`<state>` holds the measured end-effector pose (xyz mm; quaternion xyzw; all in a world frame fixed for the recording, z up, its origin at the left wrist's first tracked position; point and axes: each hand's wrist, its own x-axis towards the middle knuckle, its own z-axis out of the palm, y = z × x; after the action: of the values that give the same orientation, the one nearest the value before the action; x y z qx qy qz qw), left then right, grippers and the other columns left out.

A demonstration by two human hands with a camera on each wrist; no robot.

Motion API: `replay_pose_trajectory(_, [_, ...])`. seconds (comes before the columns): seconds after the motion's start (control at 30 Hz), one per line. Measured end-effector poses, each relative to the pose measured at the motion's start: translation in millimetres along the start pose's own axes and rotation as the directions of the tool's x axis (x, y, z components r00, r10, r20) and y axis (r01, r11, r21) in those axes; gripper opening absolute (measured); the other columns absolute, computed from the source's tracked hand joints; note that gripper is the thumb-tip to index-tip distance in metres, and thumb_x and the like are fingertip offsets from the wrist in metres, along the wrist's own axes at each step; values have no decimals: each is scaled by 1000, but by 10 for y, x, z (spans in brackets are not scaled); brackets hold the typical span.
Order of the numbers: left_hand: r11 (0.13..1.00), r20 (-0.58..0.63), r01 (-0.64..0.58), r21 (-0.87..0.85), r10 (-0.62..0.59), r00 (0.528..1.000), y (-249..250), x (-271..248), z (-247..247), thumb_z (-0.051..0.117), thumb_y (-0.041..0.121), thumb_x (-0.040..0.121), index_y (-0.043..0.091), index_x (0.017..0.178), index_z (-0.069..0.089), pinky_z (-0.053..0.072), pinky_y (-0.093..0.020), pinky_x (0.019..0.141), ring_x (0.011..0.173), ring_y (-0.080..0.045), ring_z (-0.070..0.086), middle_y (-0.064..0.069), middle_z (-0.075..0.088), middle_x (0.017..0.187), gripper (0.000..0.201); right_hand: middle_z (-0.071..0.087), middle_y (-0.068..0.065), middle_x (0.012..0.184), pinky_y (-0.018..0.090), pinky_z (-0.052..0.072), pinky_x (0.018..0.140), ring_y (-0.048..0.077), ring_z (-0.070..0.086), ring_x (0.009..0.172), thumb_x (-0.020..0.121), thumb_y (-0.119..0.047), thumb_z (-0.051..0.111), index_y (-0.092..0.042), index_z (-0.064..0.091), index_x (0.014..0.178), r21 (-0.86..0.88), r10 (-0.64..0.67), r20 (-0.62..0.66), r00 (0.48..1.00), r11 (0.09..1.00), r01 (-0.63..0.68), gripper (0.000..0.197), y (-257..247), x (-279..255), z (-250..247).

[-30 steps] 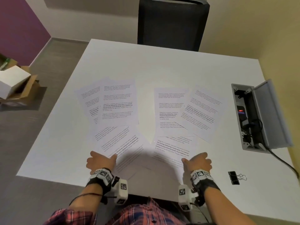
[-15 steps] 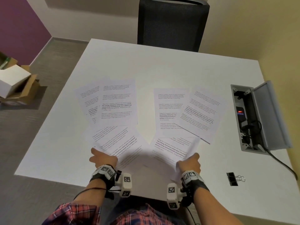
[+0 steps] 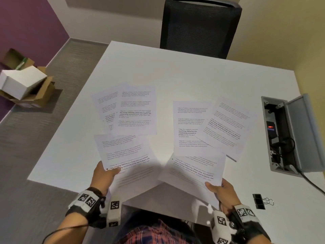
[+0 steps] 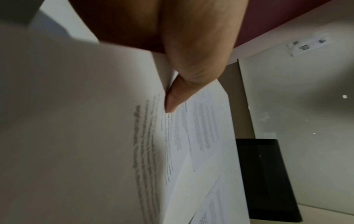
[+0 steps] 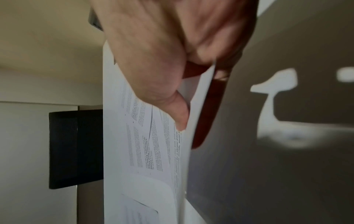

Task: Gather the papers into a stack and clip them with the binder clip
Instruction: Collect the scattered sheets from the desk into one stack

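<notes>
Several printed white sheets lie spread on the white table (image 3: 175, 76). My left hand (image 3: 103, 175) pinches the near left sheet (image 3: 126, 155) at its left edge, thumb on top, and holds it off the table; the left wrist view shows the thumb (image 4: 178, 97) pressed on that sheet (image 4: 76, 121). My right hand (image 3: 221, 191) pinches the near right sheet (image 3: 193, 171) at its right corner, also lifted; the thumb (image 5: 178, 112) lies on the printed face (image 5: 145, 136). Two overlapping sheets (image 3: 135, 110) rest farther left, two more (image 3: 211, 127) farther right. A black binder clip (image 3: 260, 201) lies to the right of my right hand.
An open grey cable box (image 3: 290, 136) with a power strip is set into the table at the right, a black cable (image 3: 313, 182) trailing from it. A black mesh chair (image 3: 200, 25) stands at the far edge. Cardboard boxes (image 3: 26, 87) sit on the floor at left.
Both hands were pressing on the near sheets; now each has pinched a sheet and raised its near edge off the table. The other sheets and the clip have not moved.
</notes>
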<state>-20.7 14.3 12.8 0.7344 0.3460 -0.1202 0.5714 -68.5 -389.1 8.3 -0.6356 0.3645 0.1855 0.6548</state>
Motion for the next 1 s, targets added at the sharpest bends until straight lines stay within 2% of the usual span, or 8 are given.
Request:
replay_pose_trajectory(0.1, [999, 19, -33, 41, 32, 999, 76, -78, -174, 71, 1, 80, 13, 126, 55, 48, -40, 94, 109, -24, 62, -3, 66, 119, 50, 75, 4, 102, 22, 58, 63, 16, 71, 90, 83, 7, 67, -10, 67, 109, 4, -13, 139, 990, 1000, 12, 31, 20, -54, -25])
replay_pose_trajectory(0.27, [962, 96, -202, 182, 187, 978, 252, -360, -420, 68, 2, 83, 20, 120, 53, 44, -34, 91, 107, -20, 59, 3, 63, 113, 45, 73, 5, 116, 35, 55, 89, 22, 68, 108, 50, -29, 94, -9, 64, 120, -88, -8, 312, 950, 995, 38, 79, 171, -47, 47])
replay_pose_trajectory(0.4, [952, 112, -271, 144, 256, 960, 358, -532, -651, 71, 6, 82, 30, 115, 55, 47, -39, 94, 107, -16, 62, 8, 66, 114, 44, 73, 5, 116, 40, 52, 96, 23, 67, 110, 77, 3, 74, -9, 65, 120, -181, -10, 354, 935, 980, 79, 45, 208, -21, 251])
replay_pose_trajectory(0.57, [956, 206, -250, -155, 279, 938, 531, -648, -799, 80, 17, 70, 27, 120, 57, 47, -36, 92, 108, -10, 66, 5, 70, 118, 55, 77, 1, 103, 34, 58, 84, 22, 72, 98, 78, 8, 70, -12, 69, 107, -262, -38, 355, 934, 955, 138, 35, 200, 73, 729])
replay_pose_trajectory(0.7, [957, 313, -193, -219, 256, 915, 498, -492, -614, 81, 30, 57, 21, 125, 54, 49, -37, 93, 112, -16, 64, 1, 68, 123, 74, 77, 4, 102, 29, 58, 76, 23, 72, 95, 79, 9, 64, -10, 69, 105, -295, -18, 373, 928, 946, 137, 33, 245, 159, 1128])
replay_pose_trajectory(0.87, [969, 409, -110, -222, 195, 891, 208, -217, -268, 89, 36, 50, 7, 120, 54, 56, -45, 84, 102, -32, 68, -14, 71, 114, 83, 76, 9, 102, 47, 57, 88, 28, 71, 97, 76, 2, 57, -17, 72, 103, -322, 40, 299, 953, 945, 61, 37, 392, 283, 1297])
replay_pose_trajectory(0.93, [988, 408, -94, -120, 135, 903, 57, -122, -159, 87, 28, 54, 7, 115, 54, 59, -43, 77, 94, -30, 71, -13, 74, 103, 72, 75, 13, 89, 47, 59, 72, 27, 70, 76, 84, -21, 58, -26, 71, 92, -339, 85, 234, 969, 941, -1, 16, 400, 291, 1320])
replay_pose_trajectory(1.0, [991, 381, -116, 73, 80, 921, -105, 2, -68, 80, 18, 64, 11, 109, 55, 58, -49, 81, 92, -31, 71, -11, 73, 101, 52, 56, 5, 58, 30, 46, 42, 17, 50, 41, 92, -48, 46, -20, 60, 80, -395, 113, 154, 982, 918, -43, 34, 308, 211, 1334])
